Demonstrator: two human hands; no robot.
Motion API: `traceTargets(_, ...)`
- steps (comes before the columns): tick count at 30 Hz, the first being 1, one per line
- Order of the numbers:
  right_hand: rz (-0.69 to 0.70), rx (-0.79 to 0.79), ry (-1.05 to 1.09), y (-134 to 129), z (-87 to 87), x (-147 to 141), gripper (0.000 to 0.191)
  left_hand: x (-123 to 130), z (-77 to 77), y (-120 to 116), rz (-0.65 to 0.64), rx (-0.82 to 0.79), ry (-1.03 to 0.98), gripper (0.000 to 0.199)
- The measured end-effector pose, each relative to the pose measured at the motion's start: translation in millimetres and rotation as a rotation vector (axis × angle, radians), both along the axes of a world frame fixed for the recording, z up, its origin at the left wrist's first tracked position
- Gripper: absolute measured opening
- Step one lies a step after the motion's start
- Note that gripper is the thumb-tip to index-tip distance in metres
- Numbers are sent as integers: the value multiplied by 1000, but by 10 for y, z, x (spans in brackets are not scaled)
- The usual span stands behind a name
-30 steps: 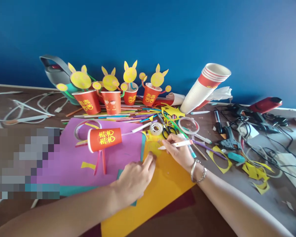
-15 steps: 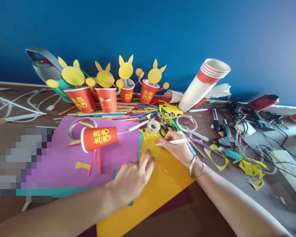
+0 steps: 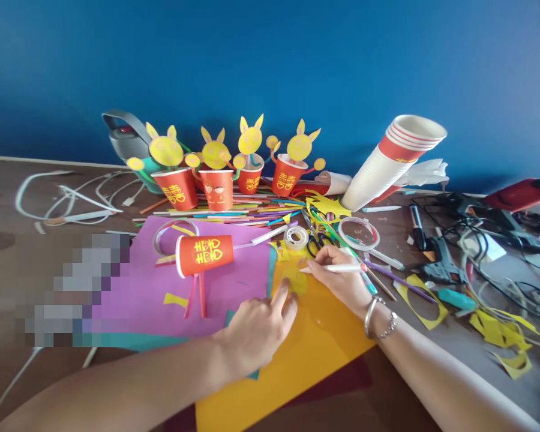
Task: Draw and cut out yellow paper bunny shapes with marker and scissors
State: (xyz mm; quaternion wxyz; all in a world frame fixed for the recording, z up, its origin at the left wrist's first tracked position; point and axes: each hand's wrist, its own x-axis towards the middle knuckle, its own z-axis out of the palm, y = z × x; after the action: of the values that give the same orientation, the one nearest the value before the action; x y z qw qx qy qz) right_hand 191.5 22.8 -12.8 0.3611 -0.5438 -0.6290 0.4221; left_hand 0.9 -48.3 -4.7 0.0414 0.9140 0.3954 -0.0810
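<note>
Centrally, yellow disc (image 3: 299, 282) between hands (image 3: 261, 329)

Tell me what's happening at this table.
The person's right hand holds a white marker, its tip over a small yellow paper cutout on the orange sheet. The fingers of the left hand rest at the cutout's lower edge. To the left, a red paper cup lies on its side on purple paper. Behind, paper cups topped with yellow eared heads stand before a blue wall.

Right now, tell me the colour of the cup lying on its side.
The cup is red with yellow markings, clearest in the head view.
</note>
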Motion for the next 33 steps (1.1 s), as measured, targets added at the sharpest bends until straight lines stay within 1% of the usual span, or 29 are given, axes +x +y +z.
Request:
traceTargets(4,3,-1,-21,-2,-4,1,30,4,15,7,-9,-3,20,72)
traceTargets(9,-12,-26,17,15,22,16,29,12,77,32,-25,-38,51,80)
traceTargets(13,-13,-7,-25,8,44,2,29,12,110,35,-38,-26,52,78)
traceTargets(16,-30,13,-70,7,35,-6,29,8,96,28,-38,-7,43,76)
traceTargets(20,-10,7,-106,8,20,-2,28,2,50,19,-27,27,28,72)
traceTargets(26,-4,-32,-99,6,-26,12,28,-11,-5,2,-35,83,22,68)
traceTargets(33,-4,-24,-89,0,-24,3,29,-4,0,4,-40,122,19,66)
